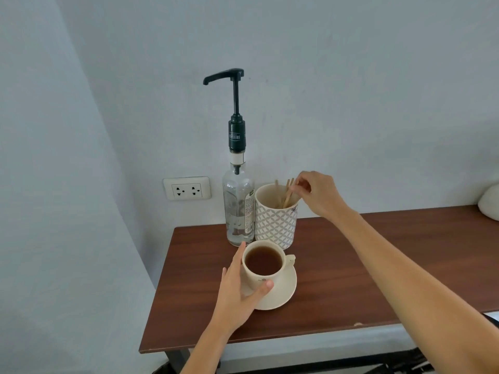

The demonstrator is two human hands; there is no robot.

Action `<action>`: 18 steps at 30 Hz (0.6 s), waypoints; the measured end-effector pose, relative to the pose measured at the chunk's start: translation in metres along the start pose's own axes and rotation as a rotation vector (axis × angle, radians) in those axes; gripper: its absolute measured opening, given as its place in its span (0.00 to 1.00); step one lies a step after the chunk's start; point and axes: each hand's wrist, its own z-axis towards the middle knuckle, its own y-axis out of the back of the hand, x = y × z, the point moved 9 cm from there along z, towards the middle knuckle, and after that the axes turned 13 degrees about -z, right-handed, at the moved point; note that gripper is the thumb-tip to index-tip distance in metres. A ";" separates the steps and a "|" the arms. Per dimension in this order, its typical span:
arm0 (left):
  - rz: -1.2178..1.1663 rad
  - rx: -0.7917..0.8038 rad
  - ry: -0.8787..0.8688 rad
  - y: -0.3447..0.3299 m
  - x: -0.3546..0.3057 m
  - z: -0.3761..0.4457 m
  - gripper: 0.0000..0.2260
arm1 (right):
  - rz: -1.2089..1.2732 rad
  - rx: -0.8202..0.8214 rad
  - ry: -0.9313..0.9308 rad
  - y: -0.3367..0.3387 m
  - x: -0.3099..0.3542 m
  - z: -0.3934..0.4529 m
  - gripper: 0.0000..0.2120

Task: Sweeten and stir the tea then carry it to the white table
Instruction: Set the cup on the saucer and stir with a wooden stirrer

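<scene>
Your cup of tea (263, 263) sits on its saucer (286, 292) near the front left of the brown table (351, 265), and everything else lines up from it. Just behind the cup stands the patterned holder (275, 222) with the wooden stir sticks (289, 194), and behind and left of the cup, beside that holder, is the clear syrup bottle (239, 211) with its tall black pump (235, 76).

Your left hand (240, 290) wraps loosely around the cup's left wall, thumb at the front, fingers round the back, steadying rather than lifting. Your right hand (316, 193) is up over the holder, fingertips pinched closed on the top of one stick.

That stick looks thin, light and stiff; a light pinch near the top should draw it straight up without dragging its neighbours. The cup is another matter: ceramic, breakable, and filled close to the rim with dark tea, so it will likely slosh if tilted. The handle points right, away from your left hand. For carrying, I'd take the saucer from beneath with the cup riding level on it, since the glazed cup may slide on the saucer.

The white table is not in view.
</scene>
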 end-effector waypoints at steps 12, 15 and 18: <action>0.001 -0.005 -0.007 0.002 0.007 0.002 0.42 | 0.386 -0.081 -0.116 0.024 0.017 0.023 0.05; -0.007 -0.009 -0.008 0.002 0.008 0.002 0.43 | 0.393 -0.081 -0.143 0.025 0.018 0.025 0.05; -0.015 -0.014 -0.011 0.003 0.008 0.003 0.44 | 0.289 -0.063 -0.084 0.022 0.024 0.027 0.06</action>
